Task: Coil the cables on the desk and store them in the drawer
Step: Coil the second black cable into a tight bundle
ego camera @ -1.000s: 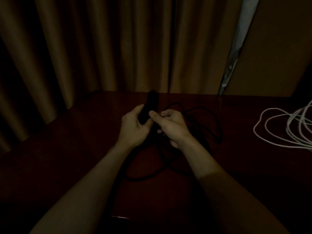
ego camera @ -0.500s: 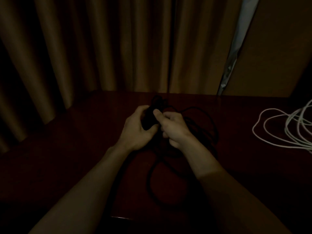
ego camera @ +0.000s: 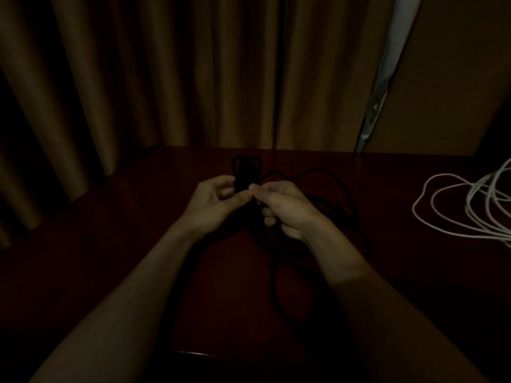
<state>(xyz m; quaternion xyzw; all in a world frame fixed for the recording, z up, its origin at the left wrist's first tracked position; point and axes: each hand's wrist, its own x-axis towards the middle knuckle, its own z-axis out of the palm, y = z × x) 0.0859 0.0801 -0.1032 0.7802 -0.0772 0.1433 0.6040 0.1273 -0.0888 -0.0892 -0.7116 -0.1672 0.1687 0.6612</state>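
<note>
Brown curtains (ego camera: pixel 166 78) hang in heavy folds across the upper two thirds of the frame. At the upper right they give way to a pale strip (ego camera: pixel 387 64) and a plain brown panel (ego camera: pixel 456 78). A dark reddish desk (ego camera: pixel 110 244) fills the lower half, very dimly lit.

Two bare forearms reach up from the bottom edge and meet just above the centre of the frame.

A white cable (ego camera: pixel 456 211) lies in loose, uncoiled loops on the desk at the right edge, well apart from the hands.

A black cable (ego camera: pixel 356 211) sprawls in wide loops on the desk right of centre and below the hands. One strand runs down toward the lower middle of the frame.

The left hand (ego camera: pixel 213 205), palm turned up, curls its fingers and thumb round a small bundle of black cable loops (ego camera: pixel 246 170) that sticks up above the knuckles. The right hand (ego camera: pixel 287 208) is just beside it, thumb tips almost touching. It pinches the black cable at the bundle between thumb and forefinger, with the other fingers curled under. In this dark, the exact strand it holds is hard to make out.
</note>
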